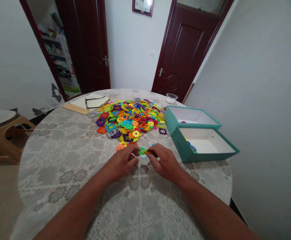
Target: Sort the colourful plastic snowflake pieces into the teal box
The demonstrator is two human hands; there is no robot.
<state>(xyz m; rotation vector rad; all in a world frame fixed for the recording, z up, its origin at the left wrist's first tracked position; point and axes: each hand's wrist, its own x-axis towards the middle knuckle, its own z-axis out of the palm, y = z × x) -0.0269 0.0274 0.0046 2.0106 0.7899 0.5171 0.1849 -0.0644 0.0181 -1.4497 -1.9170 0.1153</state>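
Just in front of a heap of colourful plastic interlocking pieces (132, 116), both of my hands meet over the table. My left hand (122, 161) has its fingers curled at the left side of a green flower-shaped piece (142, 150). A yellow piece (144, 152) sits against the green one, pinched between the thumb and fingers of my right hand (165, 162). The fingers partly cover both pieces, so whether they are joined cannot be made out. A blue piece shows just behind the right fingers.
A teal box (205, 156) with a few pieces inside stands at the right, its matching second part (195, 110) behind. Black glasses (86, 103) rest on papers (75, 108) at the back left. A clear bowl (171, 97) stands at the far edge. A stool (7, 133) is left of the table.
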